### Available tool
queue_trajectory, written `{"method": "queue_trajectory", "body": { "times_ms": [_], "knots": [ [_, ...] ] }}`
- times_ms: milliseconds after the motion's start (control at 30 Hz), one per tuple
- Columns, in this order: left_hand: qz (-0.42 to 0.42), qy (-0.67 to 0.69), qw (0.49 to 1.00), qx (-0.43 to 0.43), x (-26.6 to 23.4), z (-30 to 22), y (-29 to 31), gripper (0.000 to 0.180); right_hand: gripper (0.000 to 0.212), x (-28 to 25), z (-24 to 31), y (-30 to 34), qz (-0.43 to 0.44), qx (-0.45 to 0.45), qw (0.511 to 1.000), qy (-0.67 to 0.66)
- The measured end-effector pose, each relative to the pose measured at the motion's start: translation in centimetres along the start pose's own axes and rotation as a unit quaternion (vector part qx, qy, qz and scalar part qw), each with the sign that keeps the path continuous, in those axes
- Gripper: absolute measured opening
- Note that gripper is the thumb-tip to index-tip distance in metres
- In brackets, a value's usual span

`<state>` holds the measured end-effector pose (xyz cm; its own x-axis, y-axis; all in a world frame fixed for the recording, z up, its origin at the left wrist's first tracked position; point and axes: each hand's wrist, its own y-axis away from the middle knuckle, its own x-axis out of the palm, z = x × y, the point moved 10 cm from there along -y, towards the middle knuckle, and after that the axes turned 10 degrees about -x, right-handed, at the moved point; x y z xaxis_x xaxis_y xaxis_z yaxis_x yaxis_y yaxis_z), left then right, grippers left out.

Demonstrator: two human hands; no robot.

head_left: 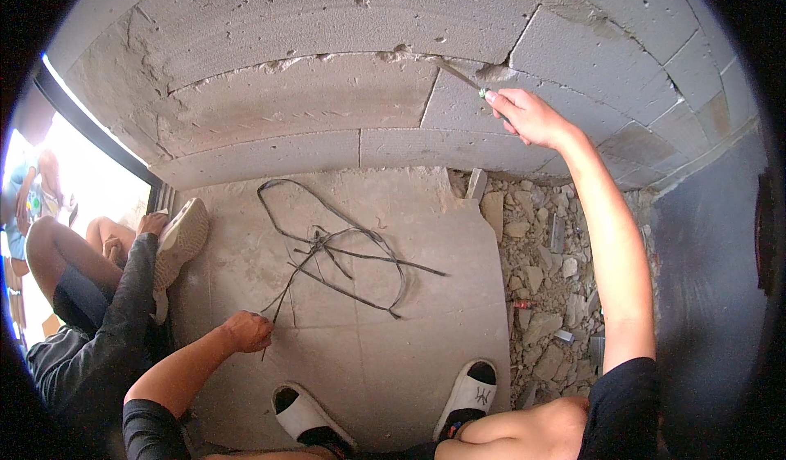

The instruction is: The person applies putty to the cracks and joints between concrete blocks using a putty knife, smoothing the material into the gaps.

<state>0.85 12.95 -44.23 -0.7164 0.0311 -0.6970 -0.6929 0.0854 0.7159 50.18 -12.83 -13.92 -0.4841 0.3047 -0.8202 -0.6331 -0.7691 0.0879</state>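
Observation:
My right hand (pixel 530 117) is closed around the handle of a knife-like tool with a long thin grey blade (pixel 460 75). Its tip touches the ragged joint between two courses of grey blocks in the wall (pixel 311 95). Lower left, my left hand (pixel 248 331) is closed on the end of a dark cord (pixel 327 249), just above the floor. Most of that cord lies in loose, tangled loops on the slab, with a knot near its middle. Just right of the blade tip, a chipped hollow (pixel 494 72) shows in the block edge.
Broken rubble (pixel 544 280) fills a strip right of the concrete slab (pixel 442 329), beside a dark panel (pixel 708 255). My white shoes (pixel 307 415) stand at the slab's near side. Another person (pixel 98 296) sits at the left by a bright opening, one shoe sole toward me.

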Motion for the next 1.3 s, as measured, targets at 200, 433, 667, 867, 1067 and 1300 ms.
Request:
{"method": "queue_trajectory", "body": {
  "times_ms": [200,433,667,867,1067,1300],
  "knots": [
    [0.016,-0.001,1.000,-0.020,-0.5,-0.2,-0.1,0.028,0.049,0.1,-0.6,-0.2,-0.033,-0.020,0.999,-0.034],
    [0.014,-0.006,1.000,-0.013,-0.6,-0.3,0.3,0.028,0.049,0.3,-1.9,-0.6,-0.073,-0.062,0.991,-0.090],
    [0.004,0.012,1.000,-0.011,-1.0,-0.4,0.1,0.026,0.049,1.9,-3.6,-0.8,-0.080,-0.055,0.983,-0.154],
    [0.034,-0.011,0.999,-0.012,0.6,0.2,-0.2,0.031,0.048,3.2,-4.2,-1.3,-0.084,-0.051,0.976,-0.193],
    [0.025,-0.010,1.000,-0.011,0.0,0.0,-0.4,0.032,0.049,3.4,-5.1,-1.4,-0.103,-0.059,0.976,-0.184],
    [0.006,-0.005,1.000,-0.013,-1.2,-0.2,0.1,0.024,0.052,-0.7,-2.7,-0.8,-0.161,-0.103,0.982,0.009]
  ]
}}
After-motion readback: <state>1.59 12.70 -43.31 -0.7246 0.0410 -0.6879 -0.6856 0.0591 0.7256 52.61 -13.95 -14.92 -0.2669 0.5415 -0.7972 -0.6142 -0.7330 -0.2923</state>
